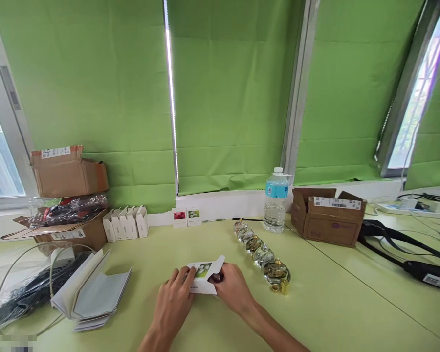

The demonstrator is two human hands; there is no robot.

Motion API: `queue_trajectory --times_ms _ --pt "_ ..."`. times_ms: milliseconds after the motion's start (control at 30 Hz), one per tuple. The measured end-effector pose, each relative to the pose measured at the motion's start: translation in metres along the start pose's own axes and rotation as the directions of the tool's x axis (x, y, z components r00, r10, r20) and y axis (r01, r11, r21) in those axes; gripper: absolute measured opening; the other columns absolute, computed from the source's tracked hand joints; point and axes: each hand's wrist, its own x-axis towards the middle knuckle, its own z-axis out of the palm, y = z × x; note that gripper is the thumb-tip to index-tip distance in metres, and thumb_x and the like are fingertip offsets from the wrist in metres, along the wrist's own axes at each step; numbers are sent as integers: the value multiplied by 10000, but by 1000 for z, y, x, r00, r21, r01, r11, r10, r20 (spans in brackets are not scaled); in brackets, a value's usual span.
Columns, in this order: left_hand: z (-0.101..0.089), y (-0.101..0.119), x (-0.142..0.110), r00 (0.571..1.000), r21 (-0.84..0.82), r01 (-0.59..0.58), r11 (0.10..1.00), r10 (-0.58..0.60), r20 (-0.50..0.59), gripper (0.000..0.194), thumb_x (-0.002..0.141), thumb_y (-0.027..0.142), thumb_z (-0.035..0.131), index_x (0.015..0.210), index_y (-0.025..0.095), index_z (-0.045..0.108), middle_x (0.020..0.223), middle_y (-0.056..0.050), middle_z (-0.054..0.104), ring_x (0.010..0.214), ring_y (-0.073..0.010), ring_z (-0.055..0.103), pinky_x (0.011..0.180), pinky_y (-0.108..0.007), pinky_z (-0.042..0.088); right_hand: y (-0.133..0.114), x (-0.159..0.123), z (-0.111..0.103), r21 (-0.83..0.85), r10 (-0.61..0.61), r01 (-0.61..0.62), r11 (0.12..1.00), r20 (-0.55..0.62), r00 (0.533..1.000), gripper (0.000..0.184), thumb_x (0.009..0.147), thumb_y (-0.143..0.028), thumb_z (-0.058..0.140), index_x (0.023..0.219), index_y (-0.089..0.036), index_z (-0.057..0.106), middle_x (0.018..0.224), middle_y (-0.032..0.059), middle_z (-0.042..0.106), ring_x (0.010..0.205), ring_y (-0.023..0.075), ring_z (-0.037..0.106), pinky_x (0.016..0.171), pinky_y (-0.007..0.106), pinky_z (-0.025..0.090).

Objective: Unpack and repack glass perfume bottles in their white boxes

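Observation:
Both my hands meet on a small white carton [204,276] with a green picture on its face, lying on the pale green table [322,303]. My left hand [176,299] grips its left side with curled fingers. My right hand [231,288] closes round its right end, where a flap stands open and something dark shows at the opening. A row of several round glass bottles with gold caps [262,256] lies just right of my right hand.
A stack of flat white carton blanks [91,293] lies at left beside a plastic-wrapped dark bundle [25,293]. Folded white cartons [126,224], cardboard boxes [69,171] [328,216], a water bottle [275,200] and two small picture boxes [186,217] line the back. Black cables [403,254] run at right.

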Motion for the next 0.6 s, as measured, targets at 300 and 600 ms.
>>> queue_trajectory --times_ms 300,600 --pt "-8 -8 3 993 8 112 994 -113 22 440 799 109 544 1211 265 543 1159 -20 618 1038 -189 569 680 -244 532 -6 8 -30 -181 -78 66 981 -61 995 204 727 -202 496 590 -162 641 640 13 641 595 130 521 565 231 333" --pt "-6 -7 4 993 15 112 994 -112 35 427 802 104 543 1205 247 536 1190 -14 600 1046 -207 546 706 -294 531 -1 13 -53 -259 -15 -16 966 -118 993 268 749 -228 516 501 -164 596 537 18 593 482 109 443 507 239 310"
